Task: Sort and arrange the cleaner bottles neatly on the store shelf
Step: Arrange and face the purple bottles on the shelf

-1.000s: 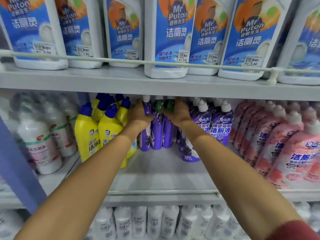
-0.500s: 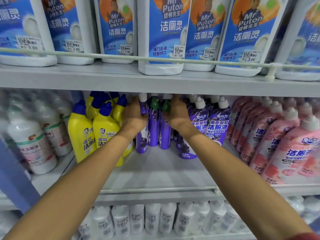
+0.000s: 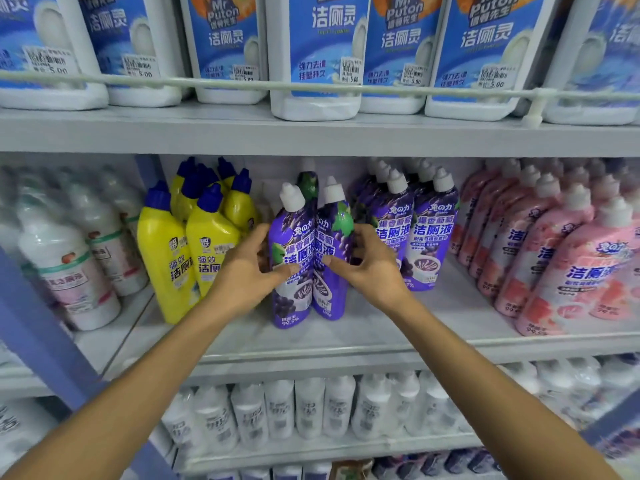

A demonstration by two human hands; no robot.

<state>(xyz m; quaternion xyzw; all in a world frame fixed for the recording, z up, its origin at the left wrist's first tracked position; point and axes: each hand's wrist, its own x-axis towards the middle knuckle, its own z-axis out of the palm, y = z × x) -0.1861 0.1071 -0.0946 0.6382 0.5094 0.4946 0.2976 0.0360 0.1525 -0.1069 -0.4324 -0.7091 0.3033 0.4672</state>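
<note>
Purple bottles [image 3: 294, 251] now nearer the shelf [image 3: 311, 342] front.

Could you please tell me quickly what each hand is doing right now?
Left hand: grips the left purple bottle, thumb across its label.
Right hand: grips the right purple bottle beside it, fingers curled round its side.

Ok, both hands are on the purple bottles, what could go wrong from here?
1. The left hand sits close beside the yellow bottles; a sideways move could knock them over.
2. The left purple bottle and the right purple bottle, gripped by the right hand, are tall and narrow and might tip if released unevenly.
</note>
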